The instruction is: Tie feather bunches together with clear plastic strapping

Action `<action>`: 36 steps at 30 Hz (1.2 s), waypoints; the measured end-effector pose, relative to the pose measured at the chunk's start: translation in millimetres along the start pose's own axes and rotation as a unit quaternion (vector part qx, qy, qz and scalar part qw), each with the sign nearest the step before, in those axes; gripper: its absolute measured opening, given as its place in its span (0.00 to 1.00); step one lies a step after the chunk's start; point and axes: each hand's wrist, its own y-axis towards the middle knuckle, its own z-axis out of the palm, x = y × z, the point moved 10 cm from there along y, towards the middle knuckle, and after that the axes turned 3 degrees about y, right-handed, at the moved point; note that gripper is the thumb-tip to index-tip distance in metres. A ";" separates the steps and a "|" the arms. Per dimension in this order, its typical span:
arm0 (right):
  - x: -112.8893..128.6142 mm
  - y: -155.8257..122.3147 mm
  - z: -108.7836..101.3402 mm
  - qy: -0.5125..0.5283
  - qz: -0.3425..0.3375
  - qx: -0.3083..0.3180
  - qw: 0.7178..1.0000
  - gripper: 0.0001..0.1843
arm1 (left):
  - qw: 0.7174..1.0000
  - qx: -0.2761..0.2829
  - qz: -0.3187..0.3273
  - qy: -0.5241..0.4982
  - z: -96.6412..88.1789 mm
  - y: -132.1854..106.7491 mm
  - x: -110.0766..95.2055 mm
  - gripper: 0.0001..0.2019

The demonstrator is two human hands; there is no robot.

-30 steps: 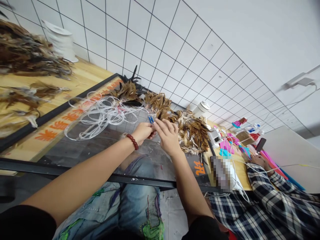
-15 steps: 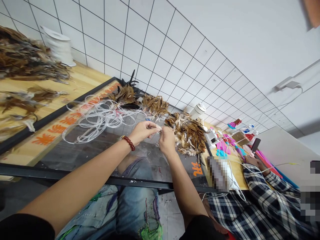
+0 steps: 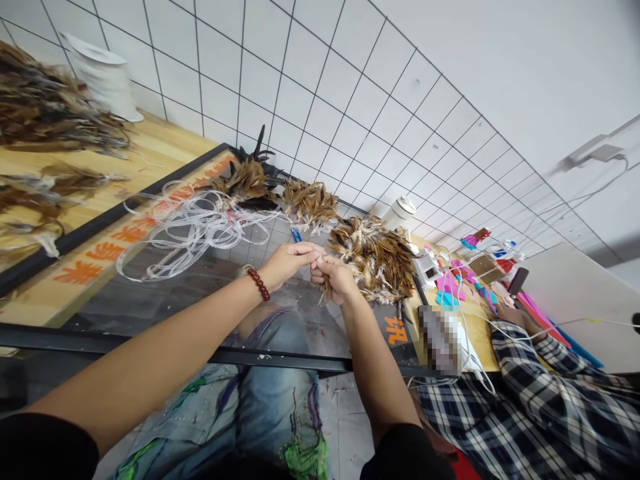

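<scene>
Fluffy brown feathers (image 3: 370, 257) pinched between left grip (image 3: 290, 260) and right grip (image 3: 337, 277), glass desk (image 3: 165, 300), tiled wall (image 3: 350, 80)

Both arms outstretched; left hand (image 3: 289, 260) and right hand (image 3: 334, 277) pinched closed, fingertips meeting.

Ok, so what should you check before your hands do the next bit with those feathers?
1. Right hand is closed around a small feather bunch: ok.
2. Left hand has its fingertips pinched against the right hand, but what they pinch is hidden: cannot tell.
3. Blue clip lies free on the glass table, just beyond the hands: ok.
4. Whether a strand from the white ribbon tangle runs to the hands: cannot tell.
5. Big feather pile sits close beside the right hand: ok.
6. Co-worker's plaid sleeve is well apart from both hands: ok.
</scene>
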 end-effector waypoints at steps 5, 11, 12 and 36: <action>-10.7 -1.6 12.5 -0.032 0.032 0.030 0.999 0.19 | 0.994 -0.041 -0.063 -0.080 -7.7 -1.6 10.8 0.11; 32.9 -6.9 -28.1 -0.139 -0.089 -0.074 0.984 0.18 | 0.949 -0.097 -0.107 -0.279 -18.7 -0.5 8.5 0.07; 45.5 -11.9 -43.8 -0.167 -0.123 -0.124 0.970 0.17 | 0.946 -0.098 -0.113 -0.287 -19.3 -0.1 8.5 0.08; 39.5 -18.8 -38.3 -0.345 -0.096 -0.101 0.928 0.14 | 0.979 -0.075 -0.136 -0.131 -10.1 -3.2 20.3 0.08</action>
